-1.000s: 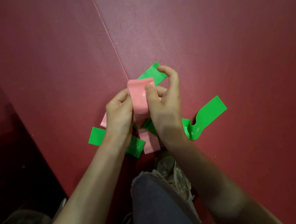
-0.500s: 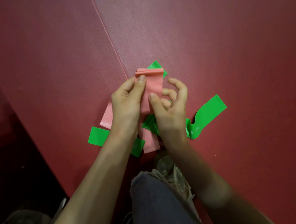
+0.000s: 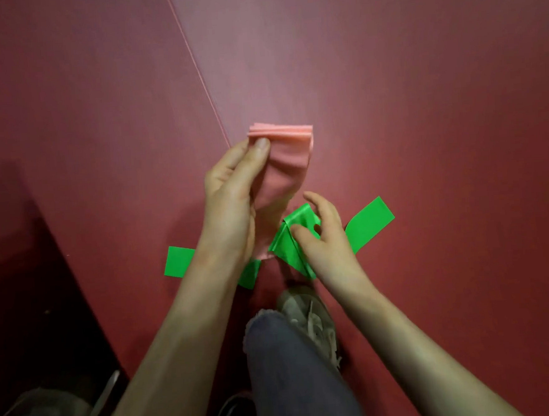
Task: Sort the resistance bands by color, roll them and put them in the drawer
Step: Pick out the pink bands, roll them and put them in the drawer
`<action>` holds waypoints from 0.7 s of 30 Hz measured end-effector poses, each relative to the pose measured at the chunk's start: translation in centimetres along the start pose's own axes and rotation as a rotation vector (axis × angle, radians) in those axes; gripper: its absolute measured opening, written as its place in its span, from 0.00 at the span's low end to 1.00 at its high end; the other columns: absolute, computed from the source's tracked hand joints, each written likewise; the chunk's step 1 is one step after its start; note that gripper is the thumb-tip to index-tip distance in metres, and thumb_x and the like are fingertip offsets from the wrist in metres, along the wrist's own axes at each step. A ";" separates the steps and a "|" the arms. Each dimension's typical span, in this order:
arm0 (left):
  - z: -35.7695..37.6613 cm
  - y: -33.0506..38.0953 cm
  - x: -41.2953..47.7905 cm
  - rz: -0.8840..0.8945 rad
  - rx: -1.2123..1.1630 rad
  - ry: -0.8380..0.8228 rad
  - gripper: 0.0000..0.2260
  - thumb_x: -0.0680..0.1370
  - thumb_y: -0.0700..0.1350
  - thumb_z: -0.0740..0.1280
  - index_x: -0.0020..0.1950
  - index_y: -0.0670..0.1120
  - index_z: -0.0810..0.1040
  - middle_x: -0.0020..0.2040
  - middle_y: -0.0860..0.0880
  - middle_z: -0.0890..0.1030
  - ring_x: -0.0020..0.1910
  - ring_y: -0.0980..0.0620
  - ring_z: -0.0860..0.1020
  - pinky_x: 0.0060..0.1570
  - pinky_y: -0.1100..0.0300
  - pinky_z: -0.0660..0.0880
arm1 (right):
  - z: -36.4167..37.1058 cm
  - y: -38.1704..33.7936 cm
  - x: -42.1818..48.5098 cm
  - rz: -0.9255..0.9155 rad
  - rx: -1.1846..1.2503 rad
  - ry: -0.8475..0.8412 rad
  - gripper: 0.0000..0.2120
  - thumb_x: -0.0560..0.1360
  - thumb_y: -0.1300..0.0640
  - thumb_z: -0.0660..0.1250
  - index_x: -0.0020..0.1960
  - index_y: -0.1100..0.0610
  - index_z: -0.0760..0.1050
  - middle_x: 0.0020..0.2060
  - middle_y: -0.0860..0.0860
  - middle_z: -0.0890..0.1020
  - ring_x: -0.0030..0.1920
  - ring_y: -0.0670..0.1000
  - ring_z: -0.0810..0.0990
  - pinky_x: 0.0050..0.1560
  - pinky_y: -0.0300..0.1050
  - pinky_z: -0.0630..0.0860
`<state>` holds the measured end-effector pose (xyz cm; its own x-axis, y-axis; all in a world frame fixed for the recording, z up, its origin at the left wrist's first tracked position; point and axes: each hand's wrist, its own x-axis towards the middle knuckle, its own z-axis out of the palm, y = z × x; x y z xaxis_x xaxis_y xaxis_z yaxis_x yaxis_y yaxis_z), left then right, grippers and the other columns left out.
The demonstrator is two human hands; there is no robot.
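- Left hand (image 3: 229, 191) pinches the stacked pink bands (image 3: 283, 161) at their upper edge, held above the red floor mat (image 3: 421, 100).
- Right hand (image 3: 323, 233), at 4 o'clock of the pink, grips a crumpled green band (image 3: 296, 235) on the mat.
- Judged thin, limp, stretchy, light; best gripped across full width near one end.
- Drawer not in view.

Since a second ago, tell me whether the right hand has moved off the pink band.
Yes. The right hand has dropped away from the pink band, toward the shoe, and now grips a green band on the red mat.
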<state>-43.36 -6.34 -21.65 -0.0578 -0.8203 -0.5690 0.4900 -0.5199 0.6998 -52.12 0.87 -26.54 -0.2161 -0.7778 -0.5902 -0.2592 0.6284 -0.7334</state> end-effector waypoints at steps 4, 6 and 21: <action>0.6 2.8 -3.1 -0.008 0.051 -0.030 0.13 0.76 0.37 0.59 0.35 0.45 0.79 0.26 0.54 0.80 0.24 0.62 0.76 0.27 0.69 0.74 | -2.3 -5.6 -2.2 -0.193 0.083 -0.012 0.23 0.65 0.59 0.60 0.57 0.41 0.65 0.60 0.48 0.70 0.62 0.44 0.69 0.66 0.40 0.64; 1.2 4.7 -5.0 0.020 0.075 -0.069 0.09 0.74 0.39 0.63 0.37 0.45 0.81 0.28 0.53 0.81 0.27 0.59 0.77 0.31 0.65 0.76 | -3.2 -8.8 -4.1 -0.321 0.094 -0.039 0.19 0.65 0.55 0.64 0.53 0.39 0.66 0.58 0.49 0.73 0.61 0.48 0.72 0.64 0.41 0.67; 5.7 17.0 -21.2 0.390 0.150 -0.081 0.06 0.68 0.44 0.65 0.40 0.49 0.81 0.31 0.54 0.80 0.31 0.59 0.76 0.32 0.67 0.76 | -9.7 -26.1 -20.4 -0.684 0.039 -0.189 0.10 0.70 0.63 0.67 0.49 0.51 0.78 0.47 0.67 0.81 0.43 0.48 0.72 0.45 0.46 0.72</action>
<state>-38.79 0.84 4.83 0.0353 -0.9754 -0.2177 0.3570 -0.1911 0.9143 -50.08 0.38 7.93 0.1511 -0.9877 -0.0391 -0.2433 0.0012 -0.9700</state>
